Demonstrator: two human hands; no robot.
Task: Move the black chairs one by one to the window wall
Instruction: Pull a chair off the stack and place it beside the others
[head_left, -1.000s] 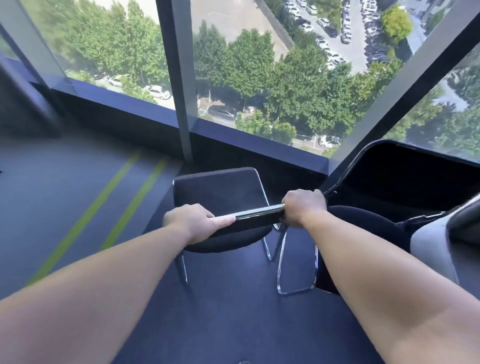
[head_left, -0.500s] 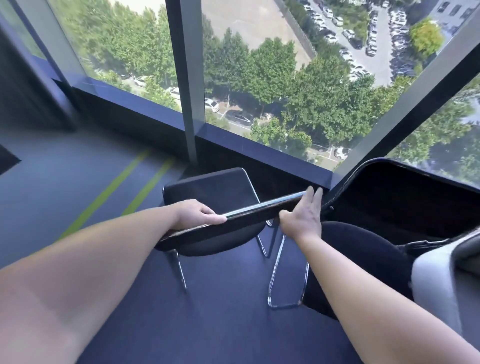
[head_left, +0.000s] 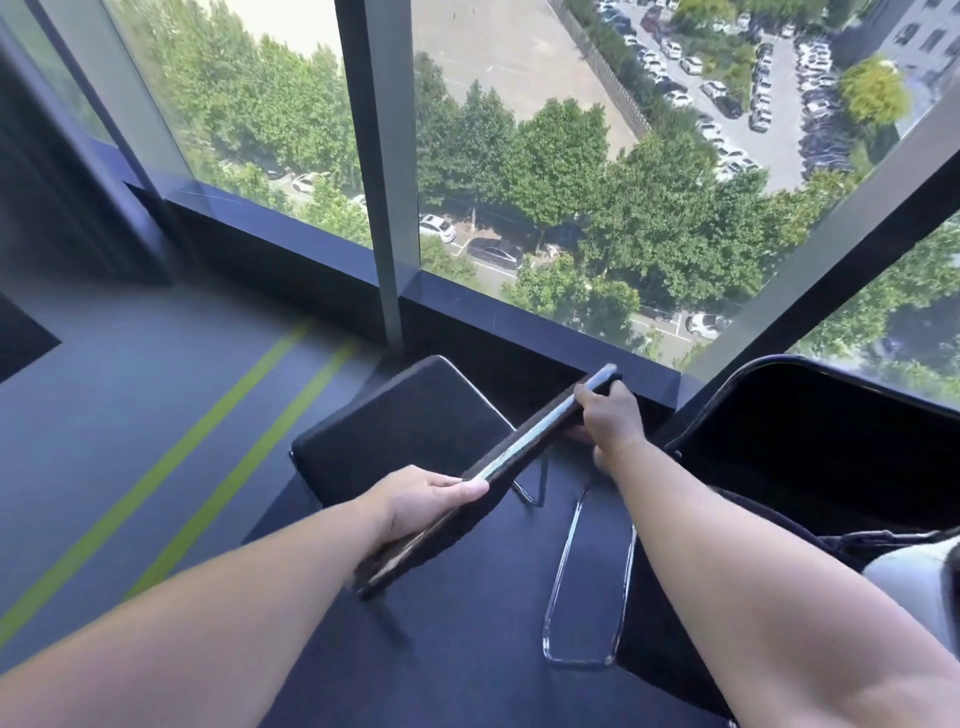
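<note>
Black chair (head_left: 395, 441) now more slantwise

Seat pad of black chair (head_left: 405, 436): matt, cloth-like; weave not resolved. Its backrest top edge (head_left: 524, 447): smooth, glossy, bright reflection. Its leg frame (head_left: 579, 661): chromed metal tube, mirror finish. The floor (head_left: 104, 415): smooth, matt grey; green lines (head_left: 171, 462) flat, paint-like. The window glass (head_left: 519, 156): clear. The mullion (head_left: 384, 156): smooth, satin, metal-looking. The sill (head_left: 493, 306): dark, slight sheen.
</note>
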